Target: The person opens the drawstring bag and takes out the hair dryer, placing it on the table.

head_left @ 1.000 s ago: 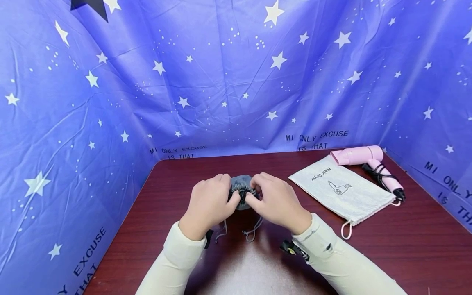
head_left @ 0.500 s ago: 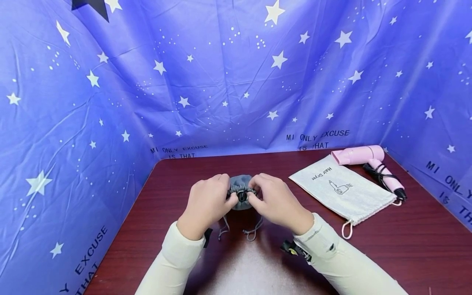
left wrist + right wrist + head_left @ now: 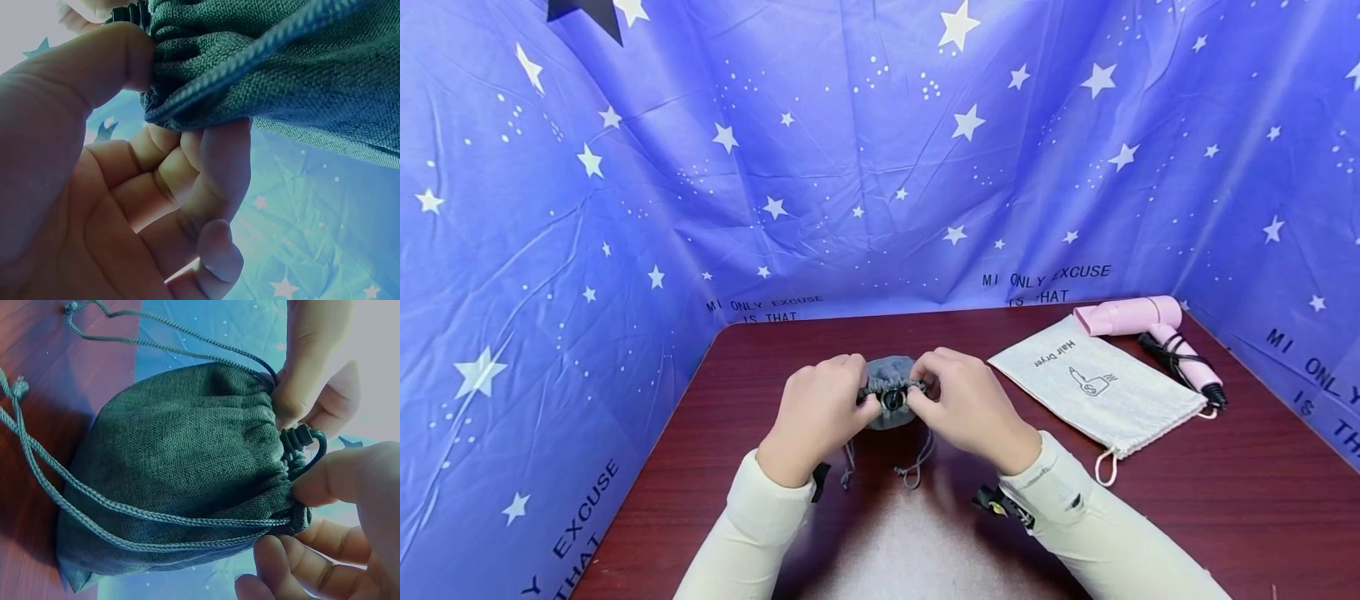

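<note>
A grey drawstring pouch point(image 3: 889, 369) stands on the table between my hands, its gathered mouth partly open and facing me. My left hand point(image 3: 822, 408) pinches one side of the rim between thumb and fingers. On the opposite side, my right hand point(image 3: 967, 406) pinches the rim the same way. A black cord with a ribbed sleeve point(image 3: 299, 439) shows in the mouth; the rest of the contents is hidden. In the right wrist view, looped drawstrings point(image 3: 156, 520) hang from both sides of the pouch point(image 3: 175, 456). The left wrist view shows the thumb point(image 3: 119, 59) against the gathered cloth.
To the right lies a flat white drawstring bag point(image 3: 1090, 383) printed "Hair Dryer". Beyond it is a pink hair dryer point(image 3: 1131, 317) with its black cord wound round the handle. A blue star-patterned curtain point(image 3: 850, 150) surrounds the dark red table point(image 3: 760, 358).
My hands have drawn slightly apart, and the pouch's mouth has widened, so more of the black cord shows. The white bag and hair dryer have stayed in place.
</note>
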### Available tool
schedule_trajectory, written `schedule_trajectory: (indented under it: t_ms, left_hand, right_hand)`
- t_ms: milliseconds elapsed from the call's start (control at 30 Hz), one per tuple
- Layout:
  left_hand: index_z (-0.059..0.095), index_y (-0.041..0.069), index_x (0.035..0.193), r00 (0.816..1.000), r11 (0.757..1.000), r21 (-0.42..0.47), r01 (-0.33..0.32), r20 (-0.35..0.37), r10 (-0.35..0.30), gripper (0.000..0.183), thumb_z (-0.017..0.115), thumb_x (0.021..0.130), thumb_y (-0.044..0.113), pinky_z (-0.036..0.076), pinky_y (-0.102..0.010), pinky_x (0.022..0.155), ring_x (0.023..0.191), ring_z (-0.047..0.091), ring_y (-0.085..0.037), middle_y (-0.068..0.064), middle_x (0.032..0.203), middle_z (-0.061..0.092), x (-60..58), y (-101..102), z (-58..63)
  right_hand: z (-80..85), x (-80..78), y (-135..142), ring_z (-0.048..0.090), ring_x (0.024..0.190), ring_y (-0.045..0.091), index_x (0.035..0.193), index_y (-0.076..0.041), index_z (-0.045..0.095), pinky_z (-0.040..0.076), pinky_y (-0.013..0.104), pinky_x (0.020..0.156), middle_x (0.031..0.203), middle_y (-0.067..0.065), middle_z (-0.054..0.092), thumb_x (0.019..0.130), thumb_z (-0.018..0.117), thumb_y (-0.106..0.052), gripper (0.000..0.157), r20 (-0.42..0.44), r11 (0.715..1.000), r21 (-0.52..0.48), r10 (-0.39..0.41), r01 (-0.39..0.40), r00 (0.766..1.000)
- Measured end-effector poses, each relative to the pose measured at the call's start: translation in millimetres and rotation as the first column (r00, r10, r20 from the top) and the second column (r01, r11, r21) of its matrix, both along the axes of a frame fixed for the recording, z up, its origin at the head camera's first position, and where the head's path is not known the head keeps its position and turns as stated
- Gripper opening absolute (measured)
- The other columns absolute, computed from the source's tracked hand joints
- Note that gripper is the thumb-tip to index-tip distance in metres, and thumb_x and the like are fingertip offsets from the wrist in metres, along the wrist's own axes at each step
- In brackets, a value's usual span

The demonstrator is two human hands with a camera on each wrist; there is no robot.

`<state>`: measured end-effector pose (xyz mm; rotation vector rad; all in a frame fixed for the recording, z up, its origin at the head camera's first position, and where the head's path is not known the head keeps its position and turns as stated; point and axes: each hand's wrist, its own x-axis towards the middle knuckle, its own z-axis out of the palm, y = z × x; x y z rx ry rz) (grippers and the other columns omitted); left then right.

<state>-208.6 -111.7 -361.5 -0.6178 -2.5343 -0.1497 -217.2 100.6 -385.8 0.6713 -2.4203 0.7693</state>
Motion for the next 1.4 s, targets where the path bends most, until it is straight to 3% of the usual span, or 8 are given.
schedule_trajectory:
  t_ms: [1400]
  left_hand:
    - [0.052, 0.021, 0.073, 0.989, 0.997, 0.046, -0.058, 0.135, 0.052, 0.025, 0.076, 0.076, 0.023, 0.036, -0.035, 0.046, 0.052, 0.046, -0.018, 0.007, 0.067, 0.05, -0.1, -11, 10.0]
  right_hand:
    - [4.4, -5.5, 9, 0.055, 0.066, 0.005, 0.087, -0.024, 0.072, 0.046, 0.028, 0.061, 0.077, -0.012, 0.062, 0.082, 0.074, -0.023, 0.005, 0.035, 0.998, 0.013, -0.057, 0.056, 0.998]
